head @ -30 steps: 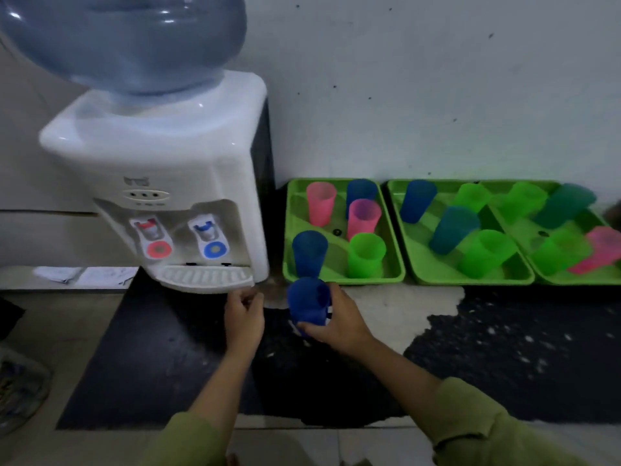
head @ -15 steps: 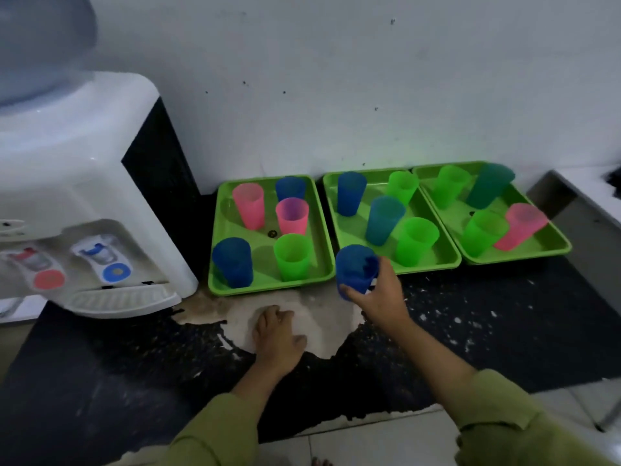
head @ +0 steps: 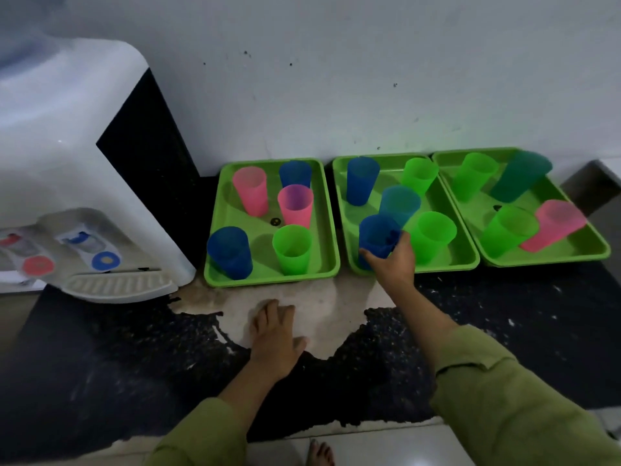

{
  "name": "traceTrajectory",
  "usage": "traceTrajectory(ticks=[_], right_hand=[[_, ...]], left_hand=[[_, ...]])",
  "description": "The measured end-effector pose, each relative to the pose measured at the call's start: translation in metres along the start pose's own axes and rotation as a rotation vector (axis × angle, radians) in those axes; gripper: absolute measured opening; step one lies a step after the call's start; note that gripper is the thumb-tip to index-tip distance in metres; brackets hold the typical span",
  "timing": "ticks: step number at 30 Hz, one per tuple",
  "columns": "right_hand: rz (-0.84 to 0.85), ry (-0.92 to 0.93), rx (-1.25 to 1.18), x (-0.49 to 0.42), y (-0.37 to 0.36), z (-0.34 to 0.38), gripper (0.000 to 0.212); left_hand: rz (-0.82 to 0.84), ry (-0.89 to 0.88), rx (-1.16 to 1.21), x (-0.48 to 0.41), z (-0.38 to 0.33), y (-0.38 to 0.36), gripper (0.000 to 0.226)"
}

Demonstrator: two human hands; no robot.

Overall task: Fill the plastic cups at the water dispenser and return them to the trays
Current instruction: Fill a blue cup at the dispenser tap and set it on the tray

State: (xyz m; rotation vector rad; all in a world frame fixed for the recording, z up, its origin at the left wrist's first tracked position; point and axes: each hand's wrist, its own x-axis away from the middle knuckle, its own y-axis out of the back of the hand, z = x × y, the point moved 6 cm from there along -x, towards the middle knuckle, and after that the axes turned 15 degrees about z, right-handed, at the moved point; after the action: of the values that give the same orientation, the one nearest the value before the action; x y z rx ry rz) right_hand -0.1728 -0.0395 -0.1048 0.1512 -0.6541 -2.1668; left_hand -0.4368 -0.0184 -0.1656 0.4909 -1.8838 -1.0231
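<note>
Right hand (head: 389, 260) was gripping the blue cup (head: 374, 235) at the front-left corner of the middle tray (head: 447, 265), left hand (head: 275, 334) lay flat, fingers relaxed, holding nothing, on the pale worn patch (head: 329, 297); dispenser (head: 67, 163) off to the left

Open floor (head: 339, 294) lies before the middle tray (head: 450, 264); inside, I see a teal cup (head: 400, 203) and green cup (head: 433, 235) crowding the front-left corner.
</note>
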Motion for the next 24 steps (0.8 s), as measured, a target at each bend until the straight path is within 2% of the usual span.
traceTrajectory(ticks=[10,14,18,24], right_hand=[[0.051,-0.066,0.001,0.000,0.000,-0.010,0.073],[0.043,-0.040,-0.021,0.009,0.006,-0.004,0.074],[0.024,0.008,-0.031,0.016,0.019,0.010,0.071],[-0.111,0.149,0.014,0.007,0.059,0.040,0.038]], left_hand=[[-0.001,0.032,-0.001,0.000,-0.003,0.002,0.064],[-0.067,0.048,0.089,0.004,-0.016,0.010,0.047],[-0.119,-0.088,0.239,0.007,-0.049,0.025,0.030],[-0.315,-0.338,0.449,0.001,-0.114,0.095,0.011]])
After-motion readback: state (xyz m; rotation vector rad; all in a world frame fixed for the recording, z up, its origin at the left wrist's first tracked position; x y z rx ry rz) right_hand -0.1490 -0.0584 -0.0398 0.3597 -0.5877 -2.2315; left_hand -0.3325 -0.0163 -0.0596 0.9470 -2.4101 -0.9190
